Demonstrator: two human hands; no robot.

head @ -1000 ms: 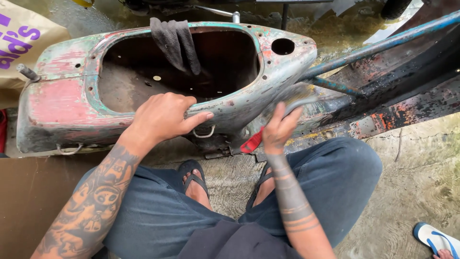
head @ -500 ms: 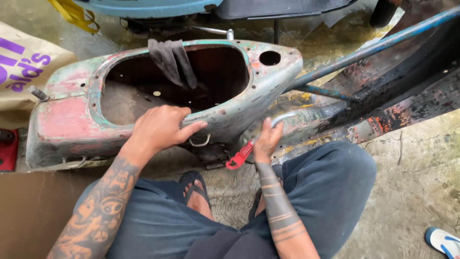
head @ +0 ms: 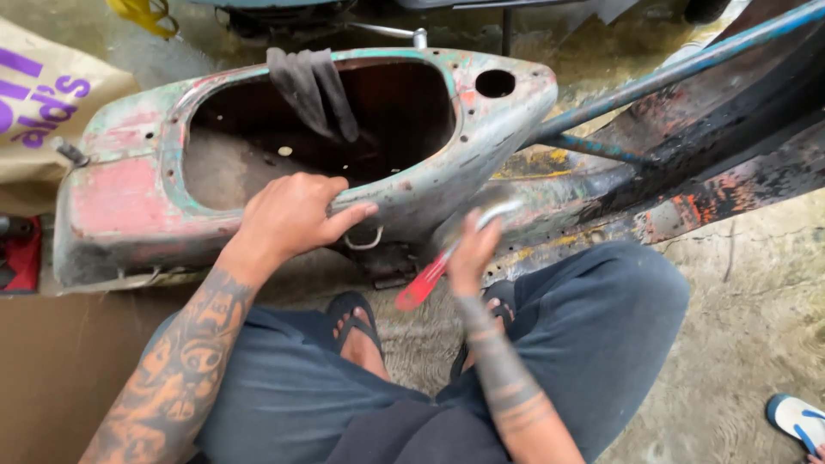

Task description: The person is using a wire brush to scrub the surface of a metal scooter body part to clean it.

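We judge the step in hand to be working the near flank of the old scooter body shell with a tool. Our left hand lies spread on the shell's near rim, fingers open, bracing it without closing around anything. Our right hand is curled shut around the red-handled tool, blurred, its metal end against the shell's near right side. The next move calls for a steady brace and short, controlled strokes. At the floor's far left corner lies 1 tan bag with purple lettering; a dark rag hangs over the shell's far rim.
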